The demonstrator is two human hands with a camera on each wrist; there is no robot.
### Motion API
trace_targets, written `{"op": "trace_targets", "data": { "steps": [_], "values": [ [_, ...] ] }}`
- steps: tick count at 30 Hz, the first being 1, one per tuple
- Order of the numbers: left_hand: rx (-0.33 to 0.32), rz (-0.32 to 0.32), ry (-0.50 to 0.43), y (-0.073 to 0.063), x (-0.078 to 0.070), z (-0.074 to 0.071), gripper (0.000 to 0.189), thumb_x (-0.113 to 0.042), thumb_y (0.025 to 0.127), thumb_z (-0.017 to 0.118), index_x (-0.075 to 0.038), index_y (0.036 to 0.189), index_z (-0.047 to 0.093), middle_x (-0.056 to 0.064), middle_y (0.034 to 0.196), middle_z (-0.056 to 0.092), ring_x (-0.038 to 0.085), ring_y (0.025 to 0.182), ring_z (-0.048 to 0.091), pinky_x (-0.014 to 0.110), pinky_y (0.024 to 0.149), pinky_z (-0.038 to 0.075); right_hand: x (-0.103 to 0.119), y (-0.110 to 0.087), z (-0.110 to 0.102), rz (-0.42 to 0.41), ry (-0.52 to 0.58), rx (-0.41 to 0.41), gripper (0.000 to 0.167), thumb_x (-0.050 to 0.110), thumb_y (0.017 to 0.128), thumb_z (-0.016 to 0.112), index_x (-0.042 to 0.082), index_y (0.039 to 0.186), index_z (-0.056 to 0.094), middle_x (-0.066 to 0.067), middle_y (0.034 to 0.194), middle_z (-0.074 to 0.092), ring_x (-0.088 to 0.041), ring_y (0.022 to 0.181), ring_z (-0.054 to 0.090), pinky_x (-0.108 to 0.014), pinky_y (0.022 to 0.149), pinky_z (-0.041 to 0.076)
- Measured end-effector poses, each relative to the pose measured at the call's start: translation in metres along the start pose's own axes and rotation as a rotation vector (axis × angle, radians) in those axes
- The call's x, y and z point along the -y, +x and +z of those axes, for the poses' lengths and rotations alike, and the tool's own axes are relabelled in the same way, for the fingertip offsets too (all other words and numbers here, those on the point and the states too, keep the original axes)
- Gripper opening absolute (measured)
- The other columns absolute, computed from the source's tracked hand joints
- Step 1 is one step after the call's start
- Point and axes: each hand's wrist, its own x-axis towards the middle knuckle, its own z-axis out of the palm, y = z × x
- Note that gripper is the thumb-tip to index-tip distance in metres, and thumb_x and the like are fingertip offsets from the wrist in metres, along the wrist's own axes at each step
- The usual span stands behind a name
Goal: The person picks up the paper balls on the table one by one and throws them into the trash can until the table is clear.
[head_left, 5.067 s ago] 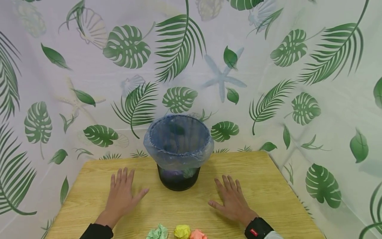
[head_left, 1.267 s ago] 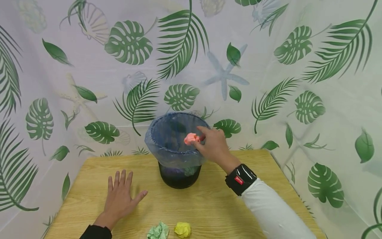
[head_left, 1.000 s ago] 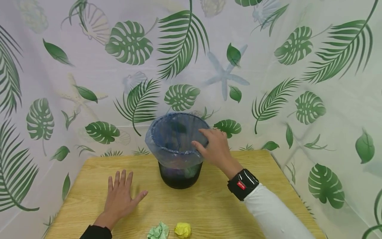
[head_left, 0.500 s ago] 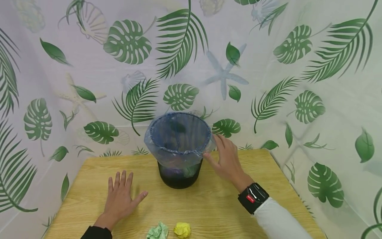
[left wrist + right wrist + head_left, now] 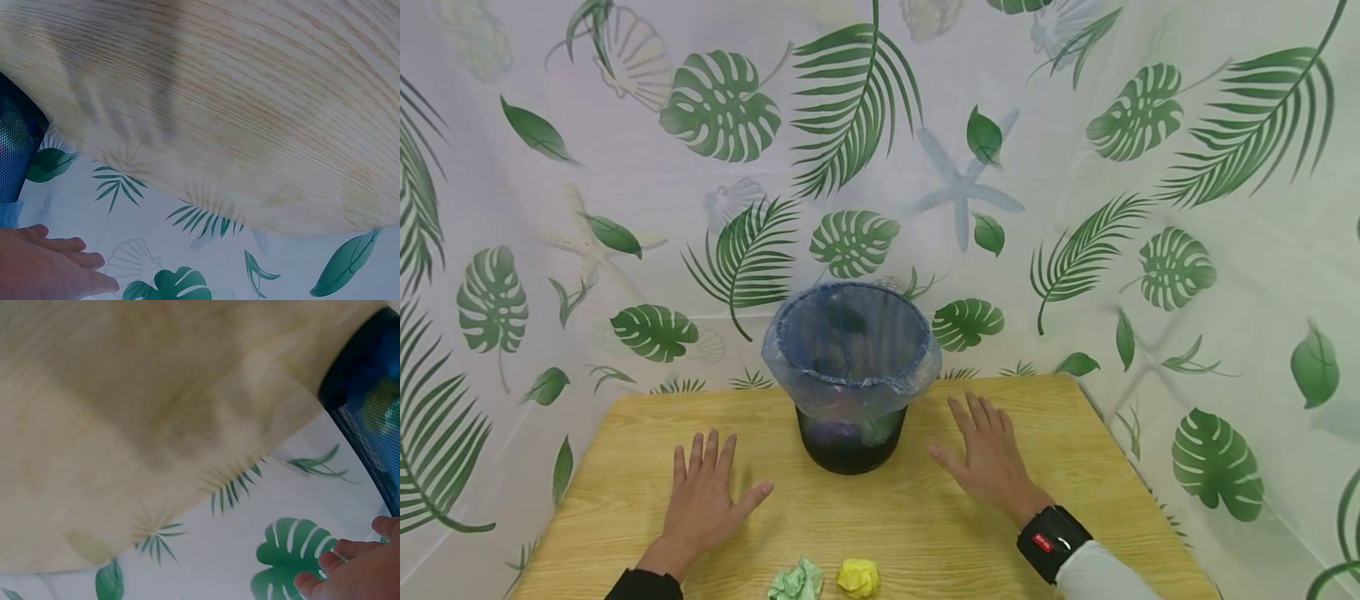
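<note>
A black mesh waste bin (image 5: 850, 454) stands on the wooden table, lined with a translucent blue plastic bag (image 5: 842, 404) folded over its rim. Dim coloured shapes show through its wall. My left hand (image 5: 703, 504), also in the left wrist view as a hand (image 5: 53, 265), lies left of the bin with fingers straight and holds nothing. To the right of the bin is my right hand (image 5: 991, 458), its fingers spread, holding nothing; the right wrist view shows part of this hand (image 5: 359, 565). Near the front edge sit a light green crumpled paper ball (image 5: 797, 579) and a yellow one (image 5: 858, 577).
The wooden table (image 5: 865, 517) ends at a white cloth backdrop (image 5: 887, 183) printed with green leaves, starfish and shells. The cloth closes off the back and both sides. A black band (image 5: 1052, 543) is on my right wrist.
Earlier, my right hand carried a pink paper ball from the table to over the bin and let it go; it is out of sight now. That hand has since drawn back right and down.
</note>
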Motion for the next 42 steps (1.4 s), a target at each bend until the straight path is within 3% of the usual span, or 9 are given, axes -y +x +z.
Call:
{"op": "trace_targets", "data": {
  "steps": [9, 16, 24, 28, 32, 38, 42],
  "values": [
    [-0.004, 0.003, -0.013, -0.003, 0.001, 0.002, 0.100, -0.073, 0.094, 0.054, 0.002, 0.157, 0.036, 0.035, 0.160, 0.027, 0.055, 0.151, 0.014, 0.069, 0.120, -0.002, -0.008, -0.031, 0.024, 0.054, -0.025, 0.052, 0.084, 0.064, 0.095, 0.060, 0.008, 0.156, 0.043, -0.028, 0.159, 0.036, -0.048, 0.146, 0.032, -0.070, 0.115, 0.019],
    [0.000, 0.010, -0.039, -0.006, -0.001, 0.004, 0.096, -0.069, 0.094, 0.059, 0.002, 0.155, 0.039, 0.035, 0.158, 0.032, 0.056, 0.149, 0.018, 0.070, 0.120, 0.003, -0.013, -0.042, 0.035, 0.063, -0.019, 0.071, 0.085, 0.065, 0.096, 0.058, 0.010, 0.158, 0.041, -0.027, 0.161, 0.033, -0.049, 0.147, 0.029, -0.070, 0.116, 0.016],
    [0.038, 0.074, -0.057, -0.012, -0.013, 0.004, 0.086, -0.067, 0.093, 0.062, -0.002, 0.148, 0.052, 0.027, 0.144, 0.054, 0.051, 0.138, 0.044, 0.071, 0.118, 0.015, -0.012, -0.044, 0.036, 0.047, -0.028, 0.055, 0.084, 0.064, 0.095, 0.061, 0.010, 0.157, 0.042, -0.027, 0.160, 0.034, -0.050, 0.146, 0.030, -0.071, 0.115, 0.018],
    [0.112, 0.156, -0.136, -0.021, -0.021, 0.006, 0.081, -0.066, 0.091, 0.066, -0.005, 0.145, 0.057, 0.019, 0.140, 0.061, 0.043, 0.129, 0.056, 0.065, 0.113, 0.034, -0.011, -0.044, 0.036, 0.054, -0.025, 0.070, 0.085, 0.064, 0.095, 0.060, 0.010, 0.158, 0.041, -0.027, 0.161, 0.032, -0.049, 0.148, 0.029, -0.070, 0.116, 0.017],
    [0.253, 0.237, -0.213, -0.031, -0.030, 0.010, 0.083, -0.068, 0.089, 0.067, -0.009, 0.146, 0.057, 0.015, 0.138, 0.062, 0.040, 0.122, 0.061, 0.062, 0.098, 0.051, -0.010, -0.044, 0.036, 0.063, -0.021, 0.084, 0.086, 0.065, 0.095, 0.060, 0.010, 0.158, 0.040, -0.027, 0.162, 0.031, -0.049, 0.149, 0.027, -0.071, 0.117, 0.015],
    [0.471, 0.286, -0.245, -0.039, -0.041, 0.016, 0.095, -0.078, 0.079, 0.070, -0.015, 0.148, 0.055, 0.008, 0.138, 0.062, 0.033, 0.120, 0.062, 0.058, 0.094, 0.053, -0.008, -0.046, 0.035, 0.065, -0.023, 0.076, 0.086, 0.066, 0.095, 0.059, 0.011, 0.159, 0.040, -0.026, 0.162, 0.031, -0.049, 0.148, 0.028, -0.071, 0.117, 0.016],
    [0.562, 0.327, -0.223, -0.042, -0.045, 0.021, 0.094, -0.079, 0.076, 0.071, -0.018, 0.146, 0.057, 0.002, 0.133, 0.064, 0.025, 0.117, 0.063, 0.052, 0.091, 0.056, -0.010, -0.047, 0.037, 0.058, -0.023, 0.064, 0.086, 0.067, 0.095, 0.059, 0.011, 0.158, 0.041, -0.026, 0.161, 0.033, -0.050, 0.148, 0.029, -0.071, 0.116, 0.016]
  ]
}}
